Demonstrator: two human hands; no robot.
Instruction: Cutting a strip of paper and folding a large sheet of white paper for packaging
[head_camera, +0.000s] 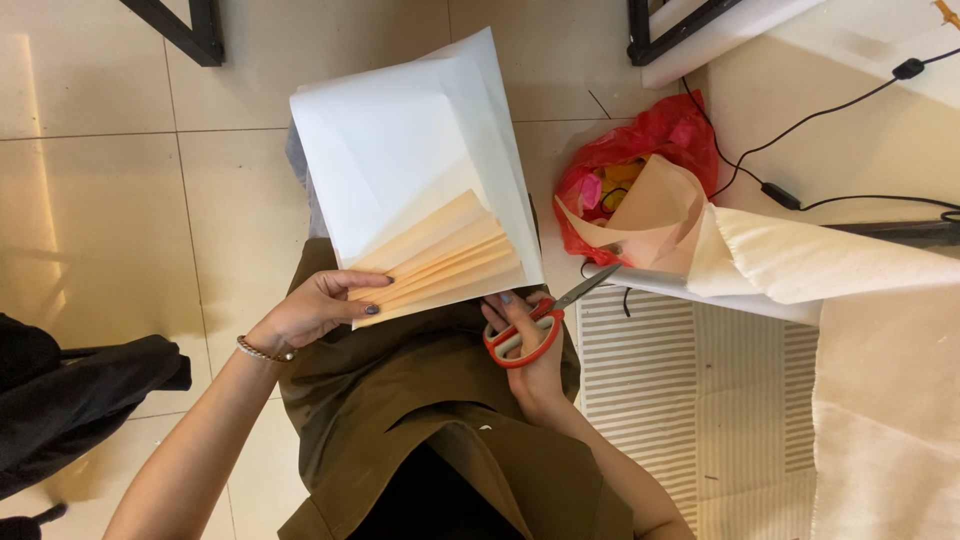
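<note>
The left hand (315, 308) pinches a folded stack of white and peach paper sheets (425, 185); the right hand (530, 345) grips red-handled metal scissors (540, 320), fingers through the loops.

Left hand (318, 308) pinches with curled fingers; right hand (528, 350) grips, fingers threaded through loops.

The folded paper (420, 170) is a large white sheet creased into a pointed, fan-like shape, with peach-coloured pleated layers showing along its lower edge. It is held above the person's olive-green lap, tilted so its point aims away from the body. The left hand (315, 310) grips the paper's lower left corner, thumb on top of the peach pleats. The scissors (535, 325) sit just right of the paper's lower edge, touching its bottom right corner; they have orange-red handles and silver blades pointing up and to the right, with the right hand (525, 345) through the handles.
</note>
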